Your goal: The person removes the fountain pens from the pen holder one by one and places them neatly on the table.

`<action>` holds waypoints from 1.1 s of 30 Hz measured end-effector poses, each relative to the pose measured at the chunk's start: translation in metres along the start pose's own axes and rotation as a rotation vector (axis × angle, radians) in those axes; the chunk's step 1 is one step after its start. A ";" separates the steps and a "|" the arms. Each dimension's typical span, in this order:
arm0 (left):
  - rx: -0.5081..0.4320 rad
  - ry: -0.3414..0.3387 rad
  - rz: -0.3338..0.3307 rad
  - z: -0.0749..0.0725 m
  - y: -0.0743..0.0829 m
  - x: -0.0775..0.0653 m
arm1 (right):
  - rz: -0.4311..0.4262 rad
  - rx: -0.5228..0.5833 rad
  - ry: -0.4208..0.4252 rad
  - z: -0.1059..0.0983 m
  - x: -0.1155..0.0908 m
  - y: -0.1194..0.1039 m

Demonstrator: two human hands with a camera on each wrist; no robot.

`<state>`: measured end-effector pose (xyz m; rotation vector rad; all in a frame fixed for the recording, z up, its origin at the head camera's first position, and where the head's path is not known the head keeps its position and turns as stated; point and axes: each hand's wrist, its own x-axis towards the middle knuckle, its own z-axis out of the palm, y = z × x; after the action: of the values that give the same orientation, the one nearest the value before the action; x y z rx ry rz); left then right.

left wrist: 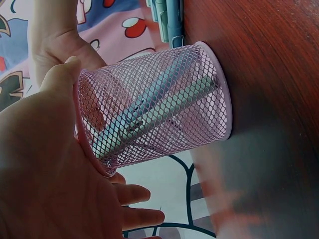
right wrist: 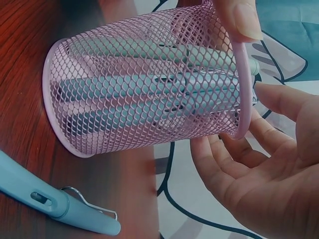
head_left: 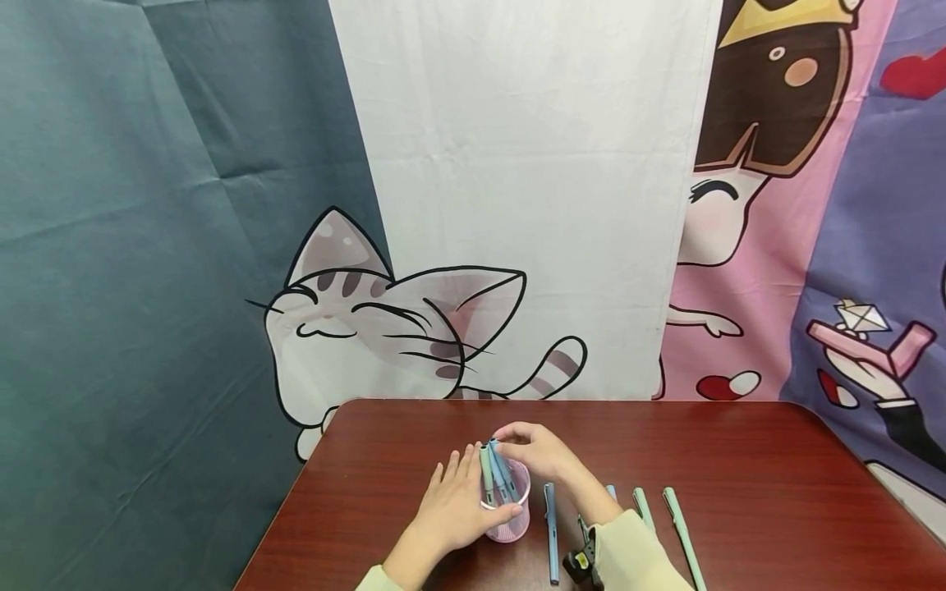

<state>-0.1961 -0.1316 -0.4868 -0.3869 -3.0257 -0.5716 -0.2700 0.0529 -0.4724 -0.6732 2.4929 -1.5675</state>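
Note:
A pink mesh pen cup (head_left: 508, 525) stands upright on the table with a green pen (head_left: 486, 474) and two blue pens (right wrist: 119, 112) leaning inside. My left hand (head_left: 460, 502) holds the cup near its rim, thumb across the near side and fingers stretched along the left side. My right hand (head_left: 543, 453) is at the far right of the rim, its thumb tip (right wrist: 274, 97) close to the tops of the blue pens. Its other fingers lie loosely bent beside the cup, and nothing shows gripped between them.
On the brown table (head_left: 776, 492), a blue pen (head_left: 552, 533) lies just right of the cup. Further right are a green pen (head_left: 683, 533) and another green pen (head_left: 643, 505), with more partly hidden under the right forearm. A cartoon-printed cloth (head_left: 517, 164) hangs behind the table.

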 end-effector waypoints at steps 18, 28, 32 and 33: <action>0.006 -0.005 0.008 0.001 -0.002 0.001 | 0.015 -0.022 0.016 0.006 0.004 0.001; 0.003 0.005 0.012 0.001 -0.001 0.001 | 0.015 -0.044 0.033 -0.001 0.000 -0.006; -0.005 0.007 0.008 0.002 -0.002 0.001 | 0.015 0.016 0.029 -0.007 -0.001 -0.011; -0.006 0.007 0.006 0.002 -0.002 0.001 | 0.020 0.047 0.028 -0.009 -0.002 -0.013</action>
<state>-0.1979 -0.1322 -0.4895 -0.3934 -3.0162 -0.5803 -0.2677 0.0560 -0.4577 -0.6219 2.4662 -1.6340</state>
